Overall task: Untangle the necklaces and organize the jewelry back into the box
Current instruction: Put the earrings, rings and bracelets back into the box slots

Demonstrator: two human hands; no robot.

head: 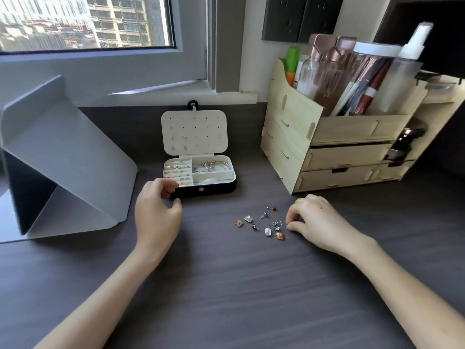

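An open box (201,188) was flanked by two hands on the worktop (226,285).
A grey stand (63,159) was seen at far left. The left hand (157,212) was held at the box's front left corner, its fingers (167,188) loosely curled, nothing seen in them. Rings and bangles were kept inside the box. Loose studs (261,222) were scattered to its front right. The right hand (314,222) was set just beside them, fingers (292,219) narrowed; whether a stud was pinched could not be told.
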